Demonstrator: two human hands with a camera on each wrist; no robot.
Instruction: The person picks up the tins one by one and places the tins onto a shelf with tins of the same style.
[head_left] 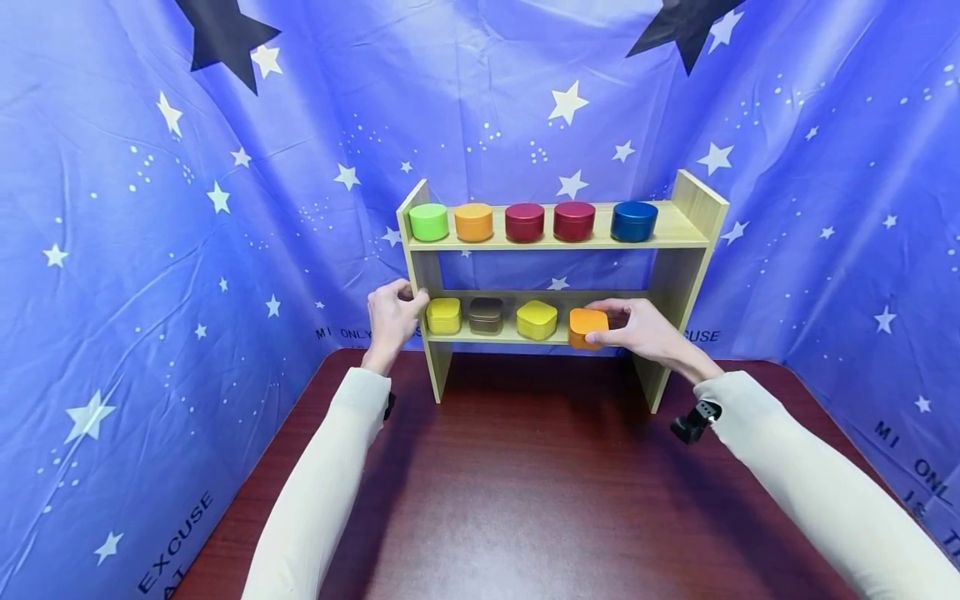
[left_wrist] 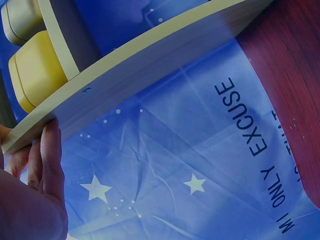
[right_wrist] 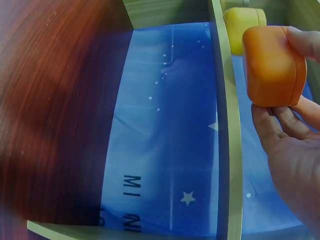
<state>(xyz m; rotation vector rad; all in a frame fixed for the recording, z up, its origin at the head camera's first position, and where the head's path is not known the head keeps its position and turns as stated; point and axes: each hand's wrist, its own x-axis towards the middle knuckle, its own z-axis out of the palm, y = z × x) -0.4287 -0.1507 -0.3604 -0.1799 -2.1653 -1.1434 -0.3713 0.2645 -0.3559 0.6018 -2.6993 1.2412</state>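
In the head view my right hand (head_left: 637, 330) holds an orange square tin (head_left: 587, 327) by its sides, at the right part of the lower shelf. The right wrist view shows the thumb and fingers of that hand around the orange tin (right_wrist: 274, 67), beside the shelf's front edge. My left hand (head_left: 393, 318) grips the left side panel of the wooden shelf (head_left: 415, 242); in the left wrist view its fingers (left_wrist: 51, 160) lie against the panel's outer face. Left of the orange tin on the lower board are a yellow tin (head_left: 536, 320), a dark brown tin (head_left: 486, 316) and another yellow tin (head_left: 443, 317).
On the upper board stand round tins: green (head_left: 429, 222), orange (head_left: 474, 222), two dark red ones (head_left: 524, 222) and a blue one (head_left: 634, 222). The shelf stands on a dark red wooden table (head_left: 510, 483). A blue star-printed cloth (head_left: 480, 108) hangs behind and at both sides.
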